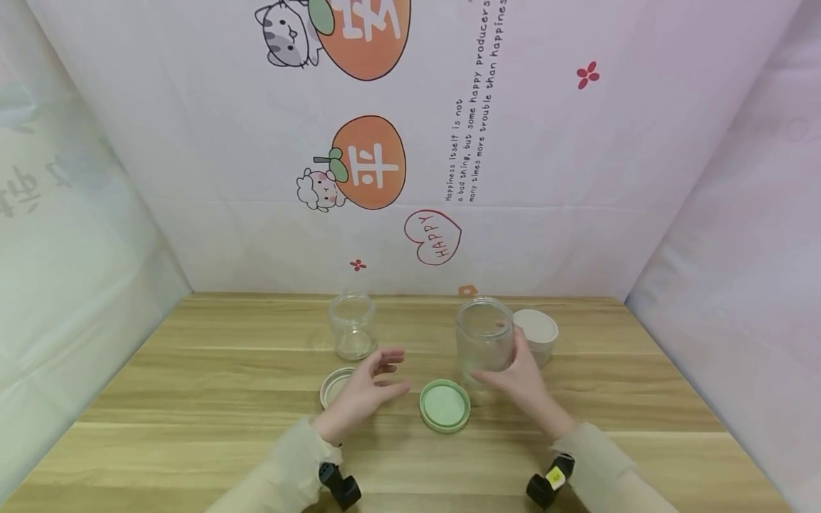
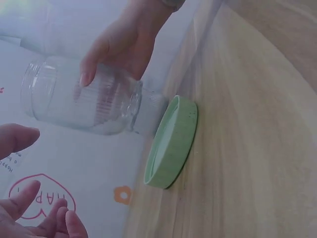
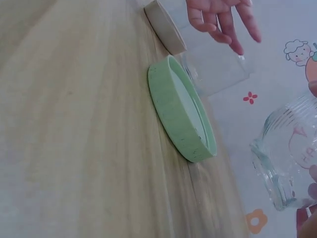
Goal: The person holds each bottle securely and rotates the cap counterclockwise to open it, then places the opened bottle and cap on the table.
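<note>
My right hand (image 1: 522, 374) grips a clear glass jar (image 1: 482, 345) by its side, fingers behind and thumb in front. The jar is upright and has no lid on it; in the left wrist view its base (image 2: 134, 106) shows raised above the wooden surface. A green lid (image 1: 445, 406) lies with its hollow side up between my hands, just left of the jar. My left hand (image 1: 365, 392) hovers with relaxed, spread fingers and holds nothing. Below it, a beige lid (image 1: 330, 388) lies partly hidden by the hand.
Another clear glass jar (image 1: 353, 331) without a lid stands behind the left hand. A container with a white lid (image 1: 537, 328) stands behind the right hand, partly covered by it. Printed cloth (image 1: 539, 235) walls in the wooden table (image 1: 212, 385) at the back and sides.
</note>
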A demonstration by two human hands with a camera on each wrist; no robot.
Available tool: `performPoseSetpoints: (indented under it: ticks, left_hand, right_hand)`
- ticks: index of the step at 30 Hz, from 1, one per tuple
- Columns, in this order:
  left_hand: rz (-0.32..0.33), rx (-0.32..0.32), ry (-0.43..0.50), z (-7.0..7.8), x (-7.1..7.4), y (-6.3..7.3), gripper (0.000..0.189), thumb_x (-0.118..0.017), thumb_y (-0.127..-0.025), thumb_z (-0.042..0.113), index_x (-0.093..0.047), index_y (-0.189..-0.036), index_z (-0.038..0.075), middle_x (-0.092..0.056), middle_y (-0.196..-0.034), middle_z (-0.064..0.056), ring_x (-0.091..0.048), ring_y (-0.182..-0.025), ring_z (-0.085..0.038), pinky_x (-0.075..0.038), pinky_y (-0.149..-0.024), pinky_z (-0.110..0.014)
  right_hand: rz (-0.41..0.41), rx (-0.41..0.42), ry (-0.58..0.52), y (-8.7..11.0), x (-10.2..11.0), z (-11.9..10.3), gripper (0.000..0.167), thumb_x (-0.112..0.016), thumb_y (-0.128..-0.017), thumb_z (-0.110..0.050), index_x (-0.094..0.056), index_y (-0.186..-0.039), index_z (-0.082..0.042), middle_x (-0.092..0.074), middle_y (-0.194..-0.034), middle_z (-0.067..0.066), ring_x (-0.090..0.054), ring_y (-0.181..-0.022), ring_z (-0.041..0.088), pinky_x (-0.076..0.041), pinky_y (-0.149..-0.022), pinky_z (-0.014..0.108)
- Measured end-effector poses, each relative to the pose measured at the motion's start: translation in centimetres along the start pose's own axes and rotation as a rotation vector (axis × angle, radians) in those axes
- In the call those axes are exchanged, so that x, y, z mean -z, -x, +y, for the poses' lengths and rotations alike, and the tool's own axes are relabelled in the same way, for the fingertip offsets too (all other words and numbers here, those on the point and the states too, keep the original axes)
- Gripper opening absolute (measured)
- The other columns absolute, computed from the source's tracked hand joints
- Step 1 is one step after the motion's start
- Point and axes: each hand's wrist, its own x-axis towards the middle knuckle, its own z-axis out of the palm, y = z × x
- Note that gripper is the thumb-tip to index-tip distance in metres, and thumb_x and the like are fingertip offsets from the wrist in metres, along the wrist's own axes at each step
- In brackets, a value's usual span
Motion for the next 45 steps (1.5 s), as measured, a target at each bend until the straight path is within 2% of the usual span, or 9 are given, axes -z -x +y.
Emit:
performPoseSetpoints:
  ticks: [7,11,14,18,20,26,33,40,45]
  left_hand:
    - [0.099,0.020,0.016,-0.4,0.4,0.3,0.049,-0.066,-0.084,0.003,-0.047,-0.129,-0.002,-0.048,-0.133,-0.021,-0.044,-0.121,-0.038,-0.043,-0.100,-0.048]
    - [0.124,0.027,0.025,-0.6,0.6,0.3,0.047,-0.065,-0.085,0.002,-0.048,-0.128,-0.003,-0.049,-0.132,-0.022,-0.045,-0.120,-0.039,-0.042,-0.101,-0.049]
    - [0.124,0.026,0.035,-0.8,0.6,0.3,0.046,-0.065,-0.085,0.001,-0.048,-0.127,-0.004,-0.049,-0.130,-0.024,-0.045,-0.119,-0.039,-0.042,-0.100,-0.047]
    - [0.132,0.017,0.050,-0.7,0.4,0.4,0.046,-0.066,-0.084,0.000,-0.048,-0.126,-0.005,-0.049,-0.129,-0.024,-0.046,-0.117,-0.038,-0.043,-0.099,-0.046]
    - [0.133,0.013,0.056,-0.6,0.3,0.5,0.045,-0.065,-0.084,0.000,-0.048,-0.126,-0.005,-0.049,-0.129,-0.024,-0.046,-0.117,-0.039,-0.043,-0.099,-0.047]
    - [0.111,0.018,0.070,-0.8,0.0,0.4,0.042,-0.062,-0.086,-0.001,-0.047,-0.126,-0.004,-0.047,-0.130,-0.025,-0.044,-0.119,-0.040,-0.040,-0.102,-0.050]
    - [0.104,0.019,0.069,-1.0,-0.1,0.4,0.043,-0.062,-0.087,-0.001,-0.046,-0.126,-0.006,-0.047,-0.131,-0.025,-0.044,-0.120,-0.040,-0.039,-0.102,-0.051]
    - [0.083,0.043,0.042,-1.2,0.0,0.3,0.044,-0.064,-0.087,0.006,-0.047,-0.127,-0.002,-0.047,-0.133,-0.023,-0.044,-0.121,-0.040,-0.041,-0.101,-0.047]
    - [0.075,0.044,0.053,-1.2,-0.1,0.3,0.044,-0.064,-0.087,0.007,-0.047,-0.127,-0.002,-0.047,-0.133,-0.023,-0.044,-0.122,-0.040,-0.040,-0.102,-0.048]
  right_hand:
    - [-0.018,-0.024,-0.040,-2.7,-1.7,0.0,0.096,-0.082,-0.071,-0.014,-0.022,-0.145,-0.010,-0.038,-0.142,0.014,-0.036,-0.132,0.032,-0.028,-0.111,0.053]
    - [-0.025,-0.019,-0.081,-4.0,-2.8,-0.2,0.091,-0.081,-0.073,-0.012,-0.025,-0.144,-0.008,-0.040,-0.141,0.015,-0.038,-0.131,0.031,-0.030,-0.111,0.050]
    - [-0.040,-0.011,-0.105,-5.0,-3.4,-0.1,0.089,-0.080,-0.073,-0.008,-0.026,-0.143,-0.007,-0.040,-0.142,0.015,-0.039,-0.131,0.032,-0.031,-0.111,0.049]
    - [-0.063,-0.007,-0.065,-6.2,-3.6,0.0,0.090,-0.081,-0.071,-0.008,-0.027,-0.142,-0.005,-0.040,-0.141,0.016,-0.039,-0.131,0.034,-0.032,-0.111,0.050]
    - [-0.080,0.002,-0.039,-6.2,-3.6,-0.8,0.089,-0.080,-0.071,-0.007,-0.027,-0.142,-0.002,-0.041,-0.140,0.019,-0.039,-0.130,0.035,-0.032,-0.110,0.050]
    - [-0.093,0.053,-0.011,-7.5,-4.4,0.5,0.091,-0.082,-0.068,-0.003,-0.029,-0.142,0.000,-0.044,-0.138,0.022,-0.040,-0.129,0.037,-0.032,-0.110,0.051]
    - [-0.091,0.058,0.038,-8.3,-5.0,1.1,0.092,-0.085,-0.064,-0.006,-0.032,-0.139,-0.001,-0.043,-0.139,0.021,-0.040,-0.130,0.036,-0.033,-0.110,0.050]
    - [-0.095,-0.002,0.031,-8.5,-5.4,1.4,0.094,-0.085,-0.064,-0.006,-0.031,-0.141,-0.008,-0.041,-0.140,0.018,-0.039,-0.130,0.037,-0.033,-0.109,0.053]
    - [-0.106,-0.014,0.026,-8.6,-5.7,1.7,0.093,-0.085,-0.066,-0.007,-0.030,-0.142,-0.009,-0.041,-0.140,0.020,-0.039,-0.131,0.037,-0.033,-0.109,0.053]
